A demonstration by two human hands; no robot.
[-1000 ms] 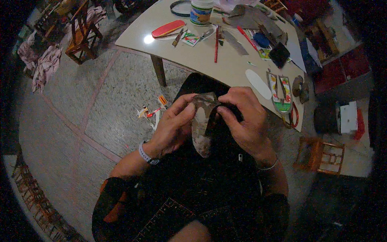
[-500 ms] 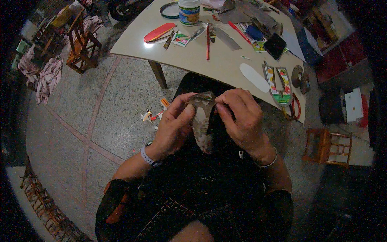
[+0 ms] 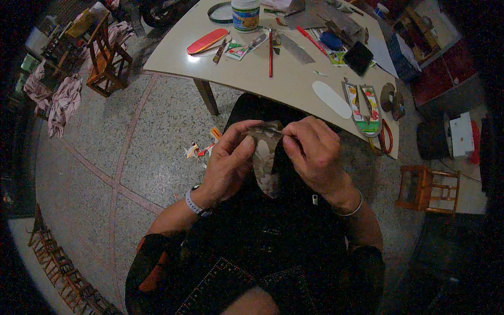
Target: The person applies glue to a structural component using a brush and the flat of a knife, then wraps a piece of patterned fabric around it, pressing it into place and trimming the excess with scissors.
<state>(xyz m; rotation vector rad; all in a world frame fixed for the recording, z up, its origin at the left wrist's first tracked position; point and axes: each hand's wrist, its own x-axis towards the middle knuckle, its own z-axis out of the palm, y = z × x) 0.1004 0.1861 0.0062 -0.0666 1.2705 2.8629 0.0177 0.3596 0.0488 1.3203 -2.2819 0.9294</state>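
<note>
In front of my lap I hold a grey-brown, mottled shoe-shaped piece (image 3: 266, 176), its rounded end pointing down toward me and a paler patch in its middle. My left hand (image 3: 227, 163) is closed on its left side, thumb on top and fingers along the far edge. My right hand (image 3: 313, 152) pinches at its far right corner, where a thin light line runs between the two hands. Whether that line is a fold or a separate thin thing, I cannot tell. The fingers hide part of the far edge.
Ahead stands a table (image 3: 210, 71) with a white oval cut-out (image 3: 332, 100), a sole-shaped card (image 3: 363, 111), red-handled scissors (image 3: 386, 137), a red pen (image 3: 271, 52), a red case (image 3: 208, 41), a tub (image 3: 245, 16) and brown tape rolls (image 3: 392, 100). Scraps (image 3: 197, 149) lie on the floor at left.
The piece has tilted slightly in my hands, its far edge now flatter, and a thin light line shows at my right fingertips. Both hands stay in nearly the same place.
</note>
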